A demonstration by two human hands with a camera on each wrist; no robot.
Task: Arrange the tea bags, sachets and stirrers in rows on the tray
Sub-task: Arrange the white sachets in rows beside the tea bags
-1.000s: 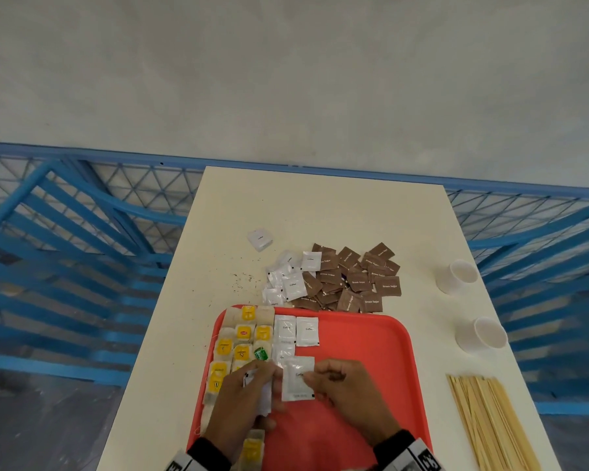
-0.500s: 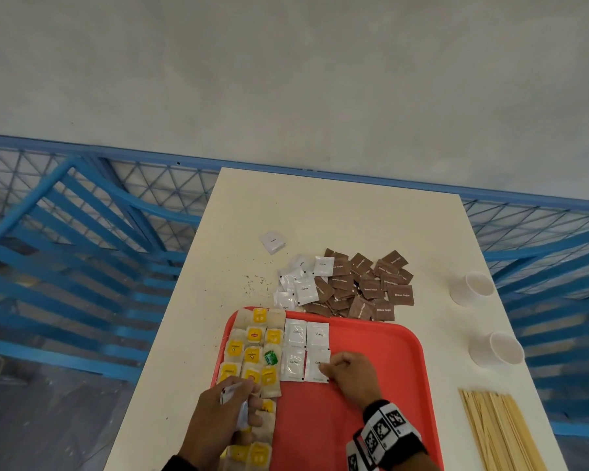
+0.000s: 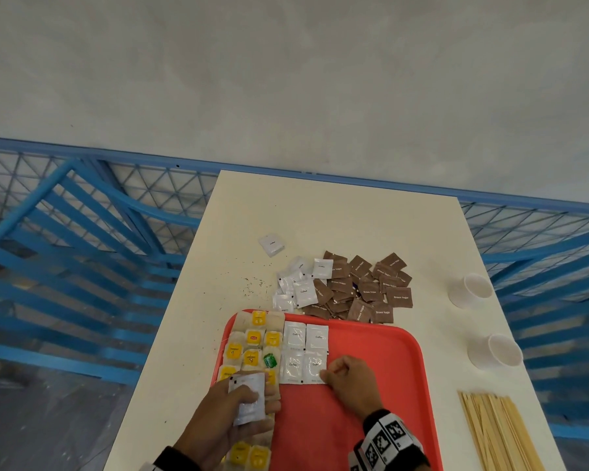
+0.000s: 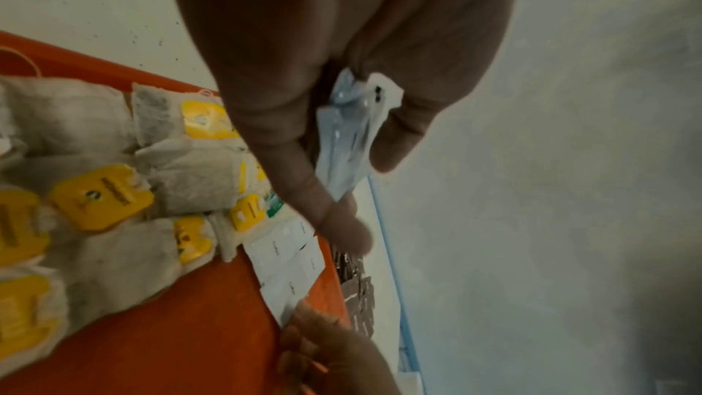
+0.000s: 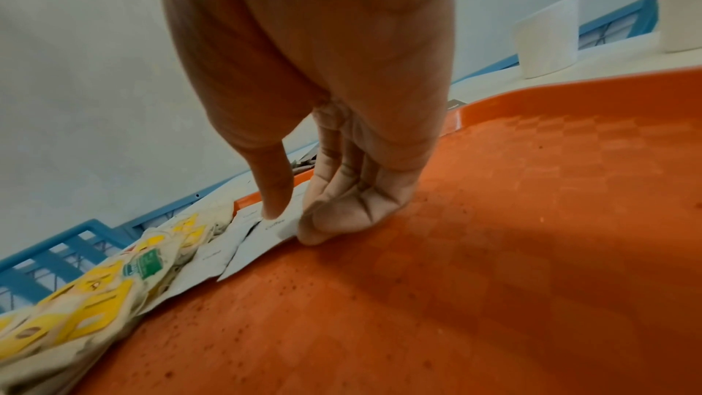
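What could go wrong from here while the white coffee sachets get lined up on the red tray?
1. The left hand grips a small stack of white sachets above the yellow-tagged tea bags; a slip could scatter that row.
2. The right hand touches the nearest laid white coffee sachet; nudging it may skew its neighbours on the red plastic tray.

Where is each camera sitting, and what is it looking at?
Head: worn on the head, looks down at the table, red tray and both hands.
Left wrist: looks along the left hand, which grips white sachets over the tea bags.
Right wrist: looks along the right hand touching a coffee sachet.
All three share the tray.
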